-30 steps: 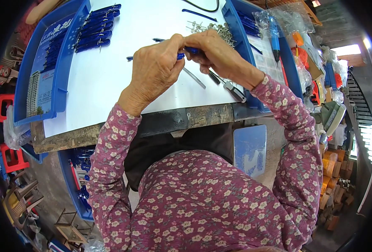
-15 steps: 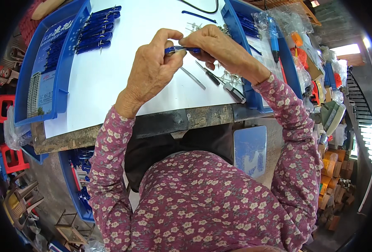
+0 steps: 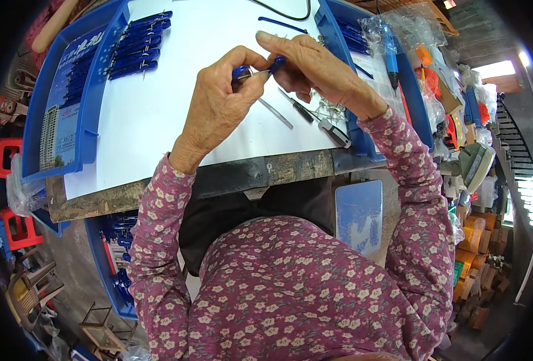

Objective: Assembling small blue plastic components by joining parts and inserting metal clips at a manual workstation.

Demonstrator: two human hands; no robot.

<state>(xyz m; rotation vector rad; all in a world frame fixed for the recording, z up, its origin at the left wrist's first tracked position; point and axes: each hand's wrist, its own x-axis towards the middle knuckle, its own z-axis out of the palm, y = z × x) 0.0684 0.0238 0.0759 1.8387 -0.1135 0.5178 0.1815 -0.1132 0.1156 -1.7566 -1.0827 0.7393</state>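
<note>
White counter (image 3: 158, 114) lies between two blue trays (image 3: 83, 114), finished blue pieces ranked in the left one. Left hand (image 3: 218, 105) pinches a small blue-handled tool (image 3: 242, 73) above the counter; right hand (image 3: 314, 63) grips its other end. Advise keeping both ends aligned and pressing squarely.
</note>
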